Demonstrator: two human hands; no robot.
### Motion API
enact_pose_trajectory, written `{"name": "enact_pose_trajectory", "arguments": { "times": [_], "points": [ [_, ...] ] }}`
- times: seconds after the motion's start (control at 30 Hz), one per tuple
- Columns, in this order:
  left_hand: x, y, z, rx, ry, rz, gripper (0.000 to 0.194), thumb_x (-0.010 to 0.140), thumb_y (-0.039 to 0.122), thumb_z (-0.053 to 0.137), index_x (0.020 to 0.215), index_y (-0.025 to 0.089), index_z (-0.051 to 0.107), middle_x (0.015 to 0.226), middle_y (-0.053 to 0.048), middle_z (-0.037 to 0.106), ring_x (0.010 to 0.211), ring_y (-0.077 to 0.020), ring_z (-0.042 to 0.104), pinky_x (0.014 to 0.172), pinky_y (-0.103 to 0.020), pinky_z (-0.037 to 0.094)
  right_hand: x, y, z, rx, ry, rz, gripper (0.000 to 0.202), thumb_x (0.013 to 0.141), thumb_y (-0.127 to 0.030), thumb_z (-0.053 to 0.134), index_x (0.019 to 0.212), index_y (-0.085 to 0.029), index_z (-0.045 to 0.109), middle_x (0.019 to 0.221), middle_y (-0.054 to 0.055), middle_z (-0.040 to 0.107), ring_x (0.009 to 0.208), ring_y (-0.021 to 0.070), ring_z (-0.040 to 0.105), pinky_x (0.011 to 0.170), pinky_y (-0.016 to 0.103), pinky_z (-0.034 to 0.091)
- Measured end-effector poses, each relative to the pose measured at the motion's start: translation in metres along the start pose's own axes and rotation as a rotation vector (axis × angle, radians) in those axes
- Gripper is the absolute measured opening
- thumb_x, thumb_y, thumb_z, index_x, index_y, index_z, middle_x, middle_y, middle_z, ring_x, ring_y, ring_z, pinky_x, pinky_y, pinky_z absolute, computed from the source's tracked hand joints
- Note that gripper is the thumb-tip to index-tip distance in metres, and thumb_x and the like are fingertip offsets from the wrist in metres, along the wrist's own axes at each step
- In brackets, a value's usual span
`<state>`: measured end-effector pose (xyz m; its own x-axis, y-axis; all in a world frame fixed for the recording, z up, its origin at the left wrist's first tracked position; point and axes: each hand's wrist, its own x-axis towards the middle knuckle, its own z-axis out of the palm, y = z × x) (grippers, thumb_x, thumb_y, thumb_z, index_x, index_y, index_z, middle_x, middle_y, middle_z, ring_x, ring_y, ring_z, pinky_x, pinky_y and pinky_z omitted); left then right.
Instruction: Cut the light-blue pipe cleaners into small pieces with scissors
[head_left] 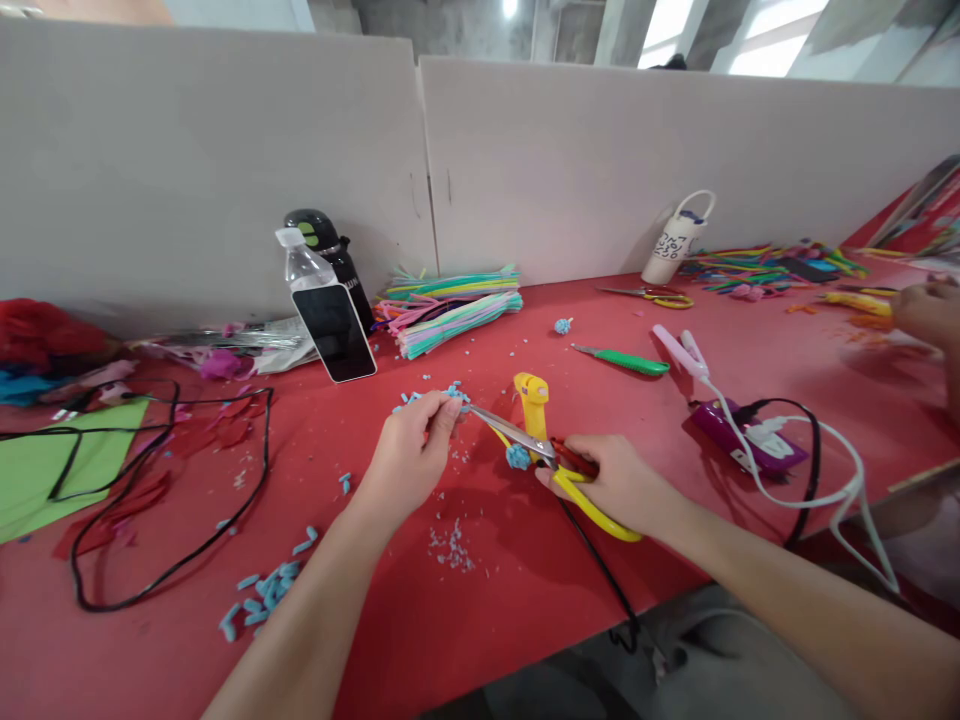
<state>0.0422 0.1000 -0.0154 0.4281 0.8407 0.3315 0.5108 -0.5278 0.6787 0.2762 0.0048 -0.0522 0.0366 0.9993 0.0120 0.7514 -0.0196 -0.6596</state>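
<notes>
My left hand (411,450) is closed in a pinch on a small blue fuzzy piece (456,394), mostly hidden by the fingertips. In my right hand (619,478) is a pair of scissors (516,432) with red and yellow handles; the blade tips reach the left fingertips. Beyond the blades stands a yellow glue gun (534,392), partly covered by them. A blue fuzzy ball (517,457) shows just below the blades. Fine blue clippings (450,546) lie in front of my hands, and short blue cut pieces (274,588) are heaped beside my left forearm.
Pipe cleaner bundles (461,312), a propped phone (334,332) and a black bottle (349,265) stand at the back. To the right are a green-handled knife (626,361), a purple power strip (750,440) with cables, and another person's hand (926,312). A black cable (266,450) loops at left.
</notes>
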Motion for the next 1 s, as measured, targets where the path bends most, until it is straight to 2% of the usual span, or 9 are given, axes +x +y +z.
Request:
{"name": "enact_pose_trajectory", "arguments": {
  "times": [0.4,0.6,0.8,1.0],
  "points": [
    [-0.0001,-0.0005,0.0000,-0.008,-0.002,-0.021,0.033,0.094,0.041,0.039,0.078,0.017,0.055,0.065,0.002,0.055,0.059,-0.0092,0.049,0.057,-0.021,0.037,0.0008,-0.0060,-0.0036,-0.055,0.016,-0.043,0.042,0.077,-0.053,0.058,0.058,-0.018,0.045,0.053,-0.004,0.037,0.052,0.0087,0.032,0.047,0.023,0.020],
    [0.0000,0.0008,-0.0006,0.003,-0.004,-0.025,0.034,0.094,0.042,0.039,0.076,0.018,0.054,0.065,0.002,0.055,0.060,-0.0096,0.050,0.057,-0.021,0.037,0.0007,0.0003,0.0004,-0.031,0.021,-0.012,0.044,0.076,-0.056,0.059,0.059,-0.019,0.043,0.053,-0.005,0.037,0.051,0.0085,0.031,0.047,0.022,0.020],
    [-0.0010,0.0020,-0.0015,0.005,0.011,-0.038,0.034,0.094,0.043,0.040,0.074,0.017,0.053,0.062,0.002,0.053,0.057,-0.0096,0.049,0.056,-0.022,0.035,0.0014,0.0003,0.0005,0.000,0.014,0.001,0.040,0.076,-0.054,0.059,0.061,-0.019,0.047,0.054,-0.005,0.039,0.052,0.0087,0.032,0.047,0.022,0.020],
    [-0.0006,0.0011,-0.0009,0.000,0.002,-0.039,0.034,0.094,0.042,0.039,0.075,0.018,0.054,0.064,0.002,0.054,0.059,-0.0098,0.049,0.056,-0.022,0.036,0.0011,-0.0023,-0.0004,-0.035,0.010,-0.008,0.045,0.075,-0.057,0.059,0.059,-0.019,0.042,0.054,-0.005,0.037,0.052,0.0085,0.031,0.048,0.022,0.020]
  ]
}}
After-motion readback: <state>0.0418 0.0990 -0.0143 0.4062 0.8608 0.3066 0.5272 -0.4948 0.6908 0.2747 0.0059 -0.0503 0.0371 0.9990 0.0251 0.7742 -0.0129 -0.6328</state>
